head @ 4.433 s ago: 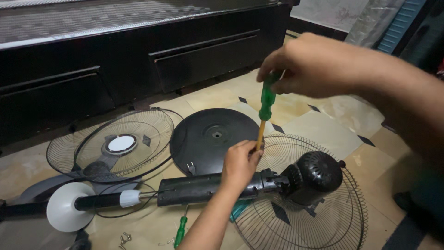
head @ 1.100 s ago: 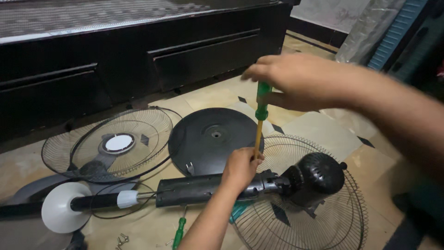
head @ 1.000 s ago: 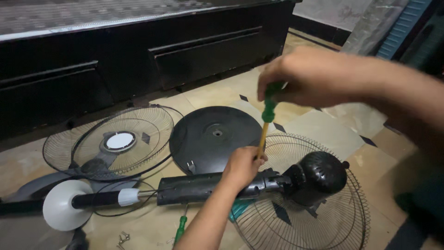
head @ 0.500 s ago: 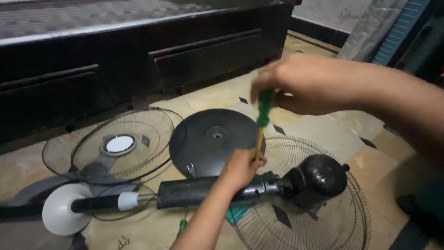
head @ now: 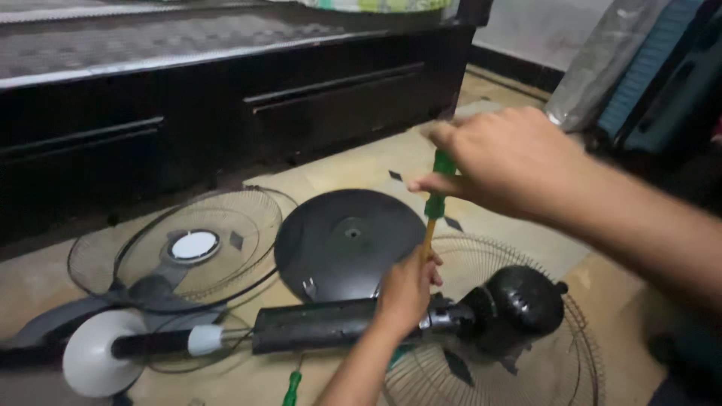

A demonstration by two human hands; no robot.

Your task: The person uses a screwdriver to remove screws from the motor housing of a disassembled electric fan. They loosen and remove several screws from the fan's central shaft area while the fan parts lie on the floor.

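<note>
On the tiled floor (head: 361, 162), toward its left side, a white cone-shaped cap (head: 94, 363) is seen on a black pole (head: 147, 344), and behind it a front wire grille (head: 177, 244) with a white centre disc lies flat. A round black base (head: 346, 240) is set just right of that grille, near the middle of the floor. A second, small green-handled screwdriver (head: 292, 387) lies at the bottom edge of the view. The black fan column (head: 316, 325) is laid across the floor and is gripped by the left hand (head: 406, 289), whose fingers are curled closed around it and around the lower end of the screwdriver's shaft. The screwdriver (head: 435, 203) is held nearly upright above the column: its handle is translucent green, its shaft yellow, and its tip is hidden behind the left hand. The handle's top is pinched by the closed fingers of the right hand (head: 504, 158), which is blurred. Further right, the black motor housing (head: 523, 304) rests on a rear wire grille (head: 519, 331) near the floor's lower right.
</note>
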